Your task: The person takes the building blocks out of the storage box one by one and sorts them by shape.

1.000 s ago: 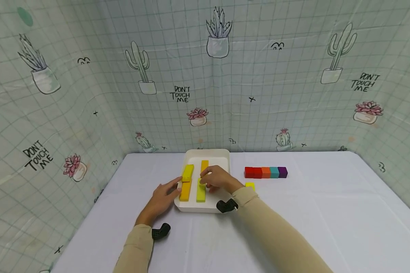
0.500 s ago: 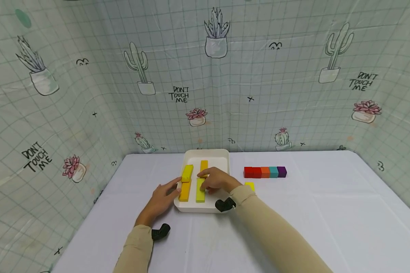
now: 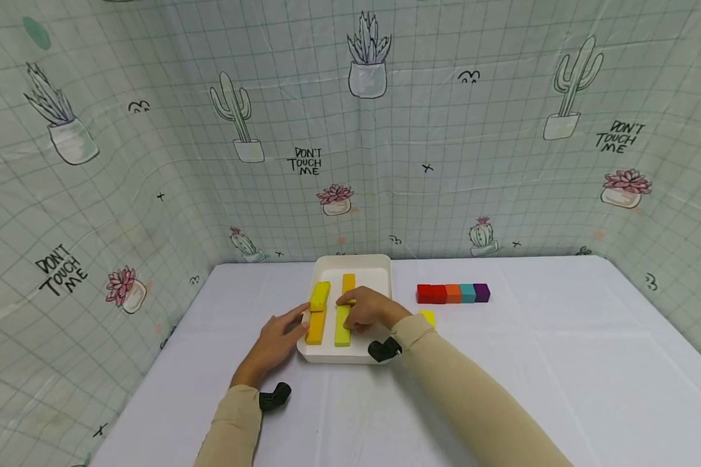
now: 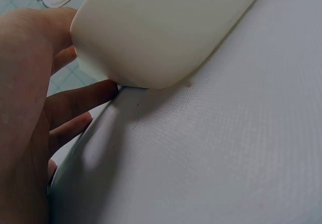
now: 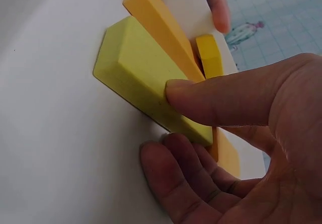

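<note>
A white tray [image 3: 369, 267] holds several long blocks. My left hand [image 3: 274, 340] grips its left wall; in the left wrist view, the thumb reaches over the tray rim [image 4: 151, 32] and another fingertip touches the wall low down. My right hand [image 3: 369, 308] is inside the tray on a yellow-green block [image 5: 126, 65]. Its thumb [image 5: 201, 100] presses on that block, the index finger bends round toward the far end, and the other fingers are curled. Farther up lies an amber block [image 3: 348, 281], partly hidden. To the left, a yellow block [image 3: 320, 296] touches an orange block [image 3: 315, 328].
Right of the tray, a row of cubes stands side by side: red cubes [image 3: 431, 294], an orange cube [image 3: 452, 294], a teal cube [image 3: 467, 294] and a purple cube [image 3: 481, 293]. A yellow block [image 3: 427, 318] is partly behind my right sleeve. Patterned cloth [image 3: 444, 194] surrounds the white table.
The right index finger has shifted slightly left and the thumb has moved lower along the yellow-green block. My left hand stays at the tray wall.
</note>
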